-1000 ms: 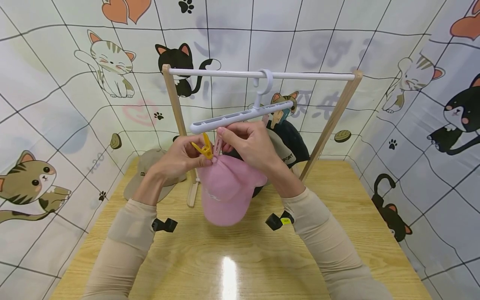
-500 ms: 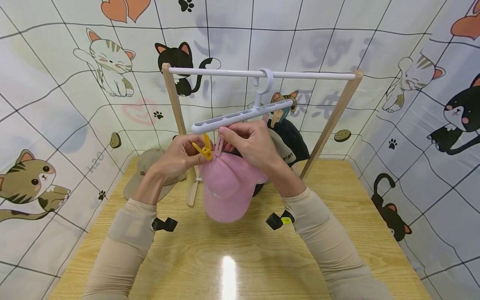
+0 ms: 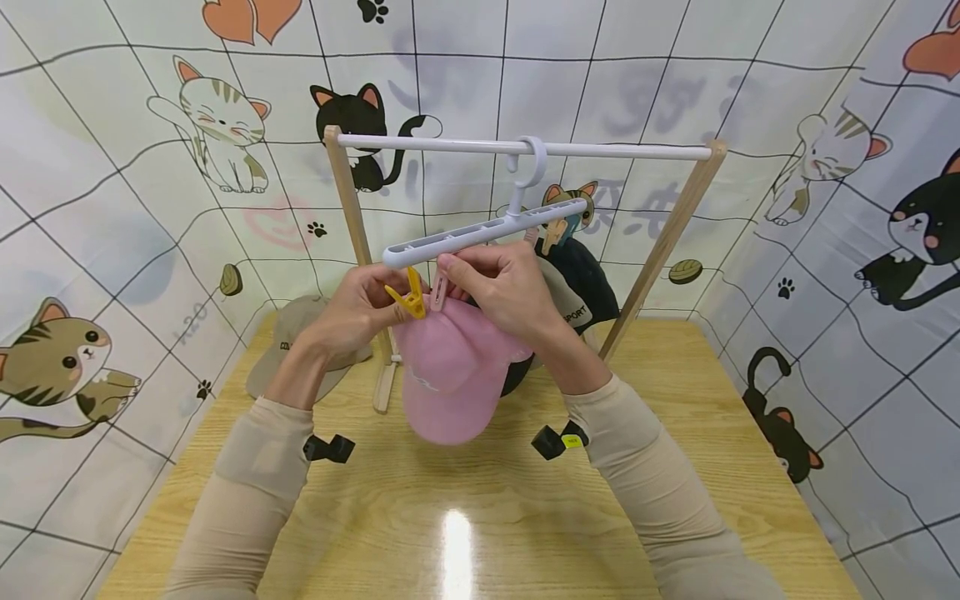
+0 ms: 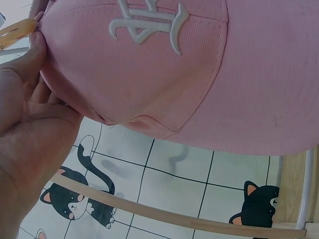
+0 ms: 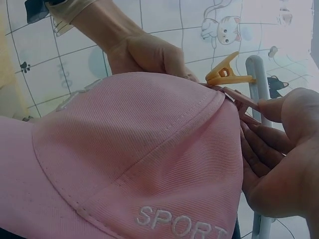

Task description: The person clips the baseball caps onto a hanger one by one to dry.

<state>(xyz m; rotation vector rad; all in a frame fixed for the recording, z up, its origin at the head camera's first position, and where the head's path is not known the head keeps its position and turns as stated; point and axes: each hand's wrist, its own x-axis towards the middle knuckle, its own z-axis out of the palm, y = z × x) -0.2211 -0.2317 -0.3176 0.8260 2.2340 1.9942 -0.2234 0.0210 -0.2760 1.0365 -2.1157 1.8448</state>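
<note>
A pink baseball cap (image 3: 450, 375) hangs brim down below the left end of a pale grey-blue hanger (image 3: 480, 232). My left hand (image 3: 352, 312) pinches the top of the cap's fabric, thumb tip right beside a yellow clothespin (image 5: 224, 72) that stands at the same spot. Between the thumb and fingers of my right hand (image 3: 510, 287) is a pink clothespin (image 3: 439, 292), its jaws at the gathered top of the cap. White raised lettering (image 4: 149, 22) shows on the cap's front in the left wrist view, and "SPORT" on its side in the right wrist view.
The hanger hooks over the white rail (image 3: 615, 152) of a wooden-legged rack (image 3: 663, 250). A dark-and-beige cap (image 3: 577, 283) hangs at its right end from clothespins (image 3: 553, 235). A beige cap (image 3: 288, 333) lies on the wooden table (image 3: 637, 500) behind my left arm.
The pink cap has risen slightly and its brim has tipped a little. Both hands keep nearly the same place and grip.
</note>
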